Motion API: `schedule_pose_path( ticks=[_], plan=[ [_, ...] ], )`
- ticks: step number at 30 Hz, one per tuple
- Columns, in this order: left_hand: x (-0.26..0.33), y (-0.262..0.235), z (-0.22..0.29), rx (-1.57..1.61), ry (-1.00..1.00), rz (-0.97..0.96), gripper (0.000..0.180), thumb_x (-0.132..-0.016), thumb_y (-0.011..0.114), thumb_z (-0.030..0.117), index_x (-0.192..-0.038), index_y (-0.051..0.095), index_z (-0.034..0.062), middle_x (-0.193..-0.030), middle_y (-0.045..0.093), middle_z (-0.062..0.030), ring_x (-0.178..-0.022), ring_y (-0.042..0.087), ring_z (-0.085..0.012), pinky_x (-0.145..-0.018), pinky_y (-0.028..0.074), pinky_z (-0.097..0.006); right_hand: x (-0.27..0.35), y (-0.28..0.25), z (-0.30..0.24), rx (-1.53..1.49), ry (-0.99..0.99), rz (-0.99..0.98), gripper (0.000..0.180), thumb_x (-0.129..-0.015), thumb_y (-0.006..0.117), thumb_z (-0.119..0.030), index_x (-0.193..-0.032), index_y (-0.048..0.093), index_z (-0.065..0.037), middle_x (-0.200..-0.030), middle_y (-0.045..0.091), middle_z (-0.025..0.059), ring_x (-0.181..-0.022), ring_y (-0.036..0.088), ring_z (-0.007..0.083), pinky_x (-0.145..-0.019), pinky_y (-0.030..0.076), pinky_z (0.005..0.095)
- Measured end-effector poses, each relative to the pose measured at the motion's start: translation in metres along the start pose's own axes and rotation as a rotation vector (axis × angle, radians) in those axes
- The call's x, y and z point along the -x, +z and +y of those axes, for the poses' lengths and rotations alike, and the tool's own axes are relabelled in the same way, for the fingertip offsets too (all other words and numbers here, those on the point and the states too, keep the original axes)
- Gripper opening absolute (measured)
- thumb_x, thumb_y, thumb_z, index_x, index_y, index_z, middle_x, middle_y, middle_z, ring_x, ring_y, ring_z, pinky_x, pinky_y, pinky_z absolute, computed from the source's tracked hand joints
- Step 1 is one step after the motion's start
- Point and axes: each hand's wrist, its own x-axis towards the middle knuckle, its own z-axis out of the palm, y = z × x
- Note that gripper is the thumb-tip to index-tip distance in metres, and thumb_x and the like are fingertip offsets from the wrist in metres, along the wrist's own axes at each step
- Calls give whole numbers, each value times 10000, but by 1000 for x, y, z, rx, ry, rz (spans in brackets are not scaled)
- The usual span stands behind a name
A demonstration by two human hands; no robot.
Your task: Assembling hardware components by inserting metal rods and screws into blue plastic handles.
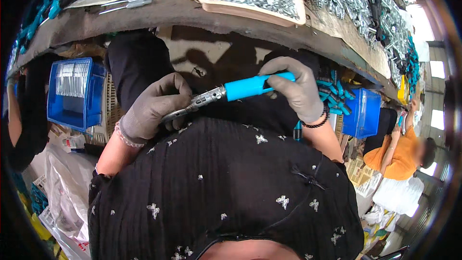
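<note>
In front of my torso, both gloved hands hold one hand tool that tilts slightly up toward the right. Its left part is a slotted metal shaft [209,97], and its right part is a teal plastic sleeve [244,88]; its exact kind I cannot make out. My left hand [156,106], in a grey glove, is closed around the metal end. With the fingers and thumb of my right hand [299,89], also gloved, I pinch the far end of the teal sleeve. The shaft meets the sleeve between the hands, and the fingers partly hide both ends.
Across the top runs a workbench [159,14] with a peach tray [255,14] of small metal parts and loose heaps. Blue bins [91,101] [368,115] flank my legs. Teal-handled tools [333,94] lie at right. A person in orange [399,156] sits farther right.
</note>
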Motion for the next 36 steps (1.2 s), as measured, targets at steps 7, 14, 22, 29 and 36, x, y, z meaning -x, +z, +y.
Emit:
schedule_pose_path(
  ticks=[7,14,22,29,36],
  plan=[
    [-22,30,7,-167,87,-55,150,-948,622,137,-1059,556,60,-911,572,23,-830,508,-58,-757,431,-235,-14,6,19,29,-35,-239,211,-837,759,-121,-1019,685,-44,-946,664,23,-865,613,102,-787,491,281],
    [-44,31,-6,-411,315,270,242,-960,540,27,-1197,584,1,-1013,615,-41,-917,555,-84,-826,469,-259,-27,14,27,-91,-37,-225,205,-840,771,-139,-986,664,-44,-946,647,44,-901,607,138,-824,486,314],
    [-52,21,11,-491,249,246,218,-1015,546,142,-1179,584,3,-1015,638,-51,-927,583,-101,-834,487,-265,-38,31,30,-158,-5,-204,160,-917,717,-135,-991,621,-30,-964,606,40,-753,575,86,-678,481,268],
    [-49,7,7,46,16,-271,555,-1021,527,486,-1378,528,61,-860,632,-20,-526,483,-56,-454,362,-194,-68,47,-11,541,-636,-50,221,-830,741,-157,-1003,635,-69,-968,618,137,-921,598,349,-822,474,441],
    [-41,12,14,180,87,-155,540,-1025,564,325,-1475,440,53,-816,589,-18,-496,461,-63,-429,341,-199,-120,20,-78,1211,-856,419,147,-786,736,-166,-919,719,-106,-1020,626,92,-1007,557,324,-851,477,450]
  ],
)
